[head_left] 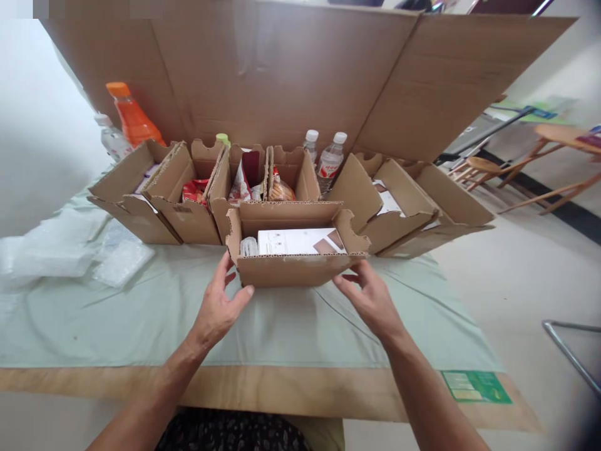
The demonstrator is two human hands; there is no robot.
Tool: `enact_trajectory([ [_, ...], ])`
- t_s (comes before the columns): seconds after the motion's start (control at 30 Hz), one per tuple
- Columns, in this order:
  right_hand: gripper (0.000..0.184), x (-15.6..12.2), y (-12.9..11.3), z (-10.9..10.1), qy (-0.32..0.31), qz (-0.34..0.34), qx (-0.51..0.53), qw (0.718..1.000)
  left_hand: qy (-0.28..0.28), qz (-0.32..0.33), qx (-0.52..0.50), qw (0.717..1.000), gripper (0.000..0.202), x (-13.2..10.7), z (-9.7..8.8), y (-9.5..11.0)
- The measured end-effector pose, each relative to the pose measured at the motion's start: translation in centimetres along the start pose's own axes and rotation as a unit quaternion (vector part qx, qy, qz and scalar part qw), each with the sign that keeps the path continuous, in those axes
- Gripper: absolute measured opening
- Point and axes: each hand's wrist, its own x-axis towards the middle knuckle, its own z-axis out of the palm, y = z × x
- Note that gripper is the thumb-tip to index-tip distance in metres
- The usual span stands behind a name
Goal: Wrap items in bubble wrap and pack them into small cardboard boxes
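Note:
An open cardboard box (286, 272) sits in front of me, turned lengthwise across the cloth. Inside it lie a white printed carton (295, 242) and, at its left end, a small clear plastic-wrapped item (249, 246) whose kind I cannot make out. My left hand (224, 300) grips the box's left end, thumb at the front and fingers round the corner. At the right end my right hand (369, 293) holds the lower corner, its fingertips partly hidden by the cardboard. The box is held between both hands.
Behind stand several open cardboard boxes (188, 219) with packaged goods. Further back are an orange drink bottle (135, 119), clear bottles (331, 160) and a tall cardboard panel (286, 75). Bubble wrap (123, 257) lies left. Wooden stools (483, 166) stand beyond the table's right side.

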Motion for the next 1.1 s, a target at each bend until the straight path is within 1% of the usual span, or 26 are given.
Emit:
enact_trajectory([
  [0.07, 0.049, 0.1, -0.1, 0.9, -0.006, 0.009, 0.006, 1.000, -0.017, -0.008, -0.004, 1.000, 0.069, 0.1, 1.1, 0.6],
  [0.13, 0.050, -1.1, -0.3, 0.3, 0.024, 0.019, -0.016, 0.999, -0.026, 0.003, -0.012, 1.000, 0.071, -0.7, 2.2, 1.2],
  [0.2, 0.047, -3.7, -0.3, -1.0, 0.071, 0.023, -0.053, 0.996, -0.045, 0.021, -0.017, 0.999, 0.074, -2.3, 3.1, 1.6],
  [0.27, 0.039, -7.0, -0.3, -2.0, 0.126, 0.025, -0.088, 0.988, -0.081, 0.028, -0.007, 0.996, 0.073, -4.4, 3.0, 1.7],
  [0.3, 0.035, -8.5, -0.5, -2.0, 0.147, 0.023, -0.100, 0.984, -0.092, 0.023, 0.003, 0.996, 0.071, -5.4, 2.5, 1.7],
  [0.33, 0.031, -9.8, -0.9, -1.6, 0.158, 0.016, -0.104, 0.982, -0.095, 0.012, 0.014, 0.995, 0.068, -6.2, 1.6, 1.6],
  [0.37, 0.028, -10.6, -1.5, -0.8, 0.155, 0.003, -0.099, 0.983, -0.085, -0.001, 0.023, 0.996, 0.064, -6.7, 0.3, 1.5],
  [0.4, 0.025, -11.0, -2.3, 0.3, 0.137, -0.014, -0.087, 0.987, -0.059, -0.014, 0.030, 0.998, 0.060, -6.9, -1.1, 1.4],
  [0.47, 0.026, -10.4, -4.2, 2.8, 0.076, -0.054, -0.054, 0.994, 0.014, -0.024, 0.036, 0.999, 0.058, -6.4, -3.9, 1.5],
  [0.5, 0.030, -9.6, -5.1, 3.8, 0.052, -0.073, -0.038, 0.995, 0.053, -0.016, 0.035, 0.998, 0.059, -5.9, -4.9, 1.7],
  [0.53, 0.034, -8.8, -5.9, 4.4, 0.042, -0.087, -0.026, 0.995, 0.080, -0.002, 0.031, 0.996, 0.060, -5.4, -5.4, 2.0],
  [0.57, 0.037, -8.1, -6.3, 4.6, 0.045, -0.092, -0.022, 0.994, 0.095, 0.015, 0.024, 0.995, 0.061, -5.0, -5.5, 2.2],
  [0.6, 0.037, -7.8, -6.4, 4.5, 0.059, -0.091, -0.025, 0.994, 0.094, 0.031, 0.016, 0.995, 0.060, -4.8, -5.1, 2.5],
  [0.67, 0.034, -8.7, -5.5, 3.5, 0.103, -0.063, -0.049, 0.991, 0.050, 0.044, 0.001, 0.998, 0.057, -5.0, -3.5, 2.6],
  [0.73, 0.034, -11.2, -3.4, 2.4, 0.140, -0.023, -0.084, 0.986, -0.009, 0.033, -0.004, 0.999, 0.052, -5.8, -1.7, 2.1],
  [0.77, 0.037, -12.9, -2.2, 2.0, 0.145, -0.008, -0.098, 0.985, -0.029, 0.024, -0.005, 0.999, 0.049, -6.1, -1.1, 1.7],
  [0.8, 0.040, -14.7, -0.9, 1.9, 0.147, 0.000, -0.108, 0.983, -0.042, 0.017, -0.006, 0.999, 0.045, -6.4, -0.7, 1.2],
  [0.87, 0.048, -17.7, 1.3, 2.0, 0.153, 0.001, -0.125, 0.980, -0.052, 0.009, -0.010, 0.999, 0.038, -6.7, -0.6, 0.3],
  [0.93, 0.057, -19.4, 2.9, 2.3, 0.170, -0.014, -0.136, 0.976, -0.053, 0.009, -0.011, 0.999, 0.035, -6.6, -0.9, -0.4],
  [1.0, 0.072, -19.6, 4.0, 1.9, 0.169, -0.029, -0.128, 0.977, -0.054, 0.009, -0.006, 0.999, 0.034, -6.3, -1.1, -0.7],
  [1.03, 0.082, -19.1, 4.4, 1.4, 0.155, -0.033, -0.114, 0.981, -0.052, 0.008, -0.006, 0.999, 0.035, -6.3, -1.2, -0.7],
  [1.1, 0.102, -17.6, 4.9, 0.1, 0.112, -0.033, -0.074, 0.990, -0.038, -0.002, -0.013, 0.999, 0.043, -6.4, -1.1, -0.8],
])
